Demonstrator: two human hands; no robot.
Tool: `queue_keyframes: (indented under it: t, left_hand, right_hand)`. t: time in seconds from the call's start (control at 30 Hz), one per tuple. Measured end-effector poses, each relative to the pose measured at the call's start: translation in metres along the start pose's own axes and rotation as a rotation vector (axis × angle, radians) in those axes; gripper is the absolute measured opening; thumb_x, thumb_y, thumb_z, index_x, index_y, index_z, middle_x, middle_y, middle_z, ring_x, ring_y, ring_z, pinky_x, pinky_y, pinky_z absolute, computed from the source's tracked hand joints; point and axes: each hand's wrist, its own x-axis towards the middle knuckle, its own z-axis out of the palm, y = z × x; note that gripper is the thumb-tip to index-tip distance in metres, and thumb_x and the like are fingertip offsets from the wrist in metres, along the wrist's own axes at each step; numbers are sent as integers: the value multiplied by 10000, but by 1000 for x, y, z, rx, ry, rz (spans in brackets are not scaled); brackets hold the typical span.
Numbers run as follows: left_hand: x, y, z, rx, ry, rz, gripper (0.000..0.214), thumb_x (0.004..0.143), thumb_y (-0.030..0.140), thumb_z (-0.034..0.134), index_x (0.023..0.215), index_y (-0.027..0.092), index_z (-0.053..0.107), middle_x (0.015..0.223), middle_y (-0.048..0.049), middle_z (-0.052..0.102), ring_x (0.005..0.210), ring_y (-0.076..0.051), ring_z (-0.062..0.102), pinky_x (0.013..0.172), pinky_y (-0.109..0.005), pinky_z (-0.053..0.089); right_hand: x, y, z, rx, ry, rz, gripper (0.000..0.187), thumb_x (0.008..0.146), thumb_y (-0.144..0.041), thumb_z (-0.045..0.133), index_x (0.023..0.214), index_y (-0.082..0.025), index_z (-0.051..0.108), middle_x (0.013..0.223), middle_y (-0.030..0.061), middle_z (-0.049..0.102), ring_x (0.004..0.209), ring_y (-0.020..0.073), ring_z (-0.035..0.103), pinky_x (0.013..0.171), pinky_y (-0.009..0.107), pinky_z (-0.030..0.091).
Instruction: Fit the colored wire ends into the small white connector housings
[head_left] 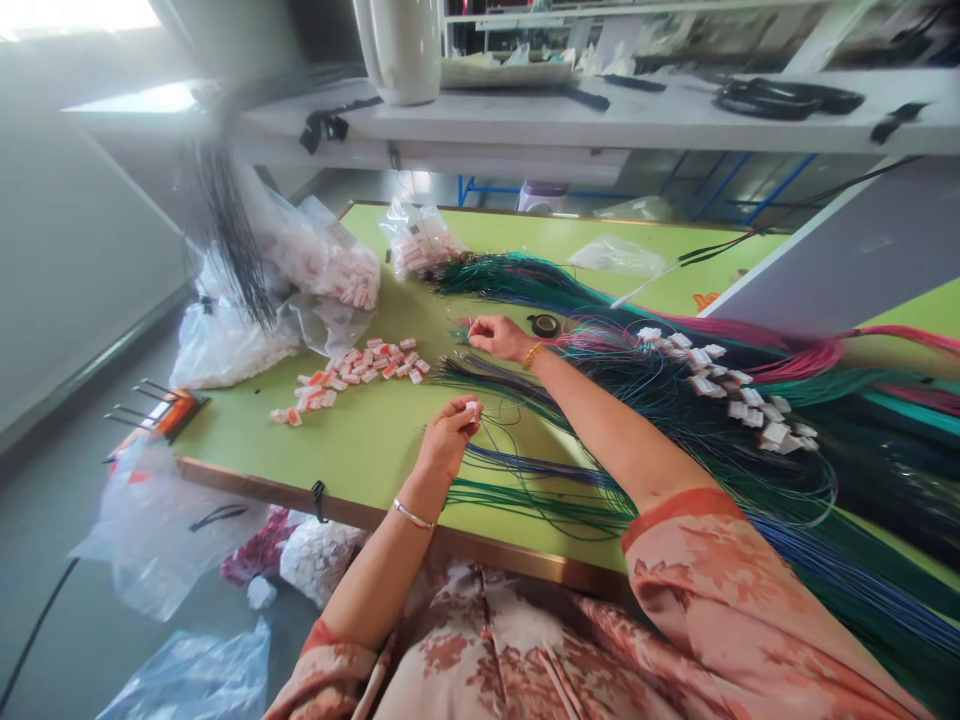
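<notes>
My left hand (450, 436) is closed near the table's front edge. Its thumb and fingers pinch a small white connector housing (472, 408), and thin wires trail from it to the right. Farther back, my right hand (498, 337) reaches across with its fingers pinched at the ends of green and pink wires (460, 328); exactly how many wires it grips is hidden. Between the hands lies a bundle of dark wires (480, 373). Loose white-and-orange connector housings (367, 362) are scattered left of both hands. A roll of black tape (544, 325) sits beside my right wrist.
White connectors on wires (739, 392) form a pile at right. Long green wires (525, 270) run along the back of the green table (255, 440). Bags of connectors (330, 255) stand at back left. A shelf (510, 125) with a white jug (401, 50) spans above.
</notes>
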Motion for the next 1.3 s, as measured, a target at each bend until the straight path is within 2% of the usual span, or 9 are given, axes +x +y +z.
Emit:
queue_keyframes:
  t: [0.33,0.53,0.8,1.07,1.3]
  left_hand:
    - [12,12,24,-140,-39,-53,189,707,15,671,844,139,633,774,-7,622,648,-56,536,651,-188,434]
    - [20,12,33,-196,-86,-73,188,743,-15,624,864,129,627,758,-8,594,637,-53,536,648,-165,453]
    - [21,8,36,-214,-104,-90,188,788,-25,568,877,131,622,803,-21,599,674,-57,563,662,-152,475]
    - [23,5,36,-190,-96,-59,192,752,-18,627,870,134,630,801,-10,604,683,-58,558,690,-172,466]
    - [26,-2,39,-128,-51,24,211,683,50,733,846,151,643,788,6,622,688,-62,567,719,-202,449]
  right_hand:
    - [-73,-26,-12,109,6,-47,197,720,-332,595,755,-139,623,686,8,617,610,101,504,596,228,402]
    - [-100,-30,-11,112,43,-34,163,693,-299,609,731,-141,612,632,-4,590,542,81,447,512,206,344]
    - [-109,-22,-8,68,113,-67,121,681,-263,600,708,-146,615,620,-10,570,530,74,415,496,203,327]
    - [-111,-22,-7,-33,161,-99,94,678,-236,585,697,-151,620,637,-3,597,547,82,446,531,208,354]
    - [-112,-23,-5,-50,174,-90,101,686,-250,593,692,-153,621,649,7,614,563,91,471,539,212,359]
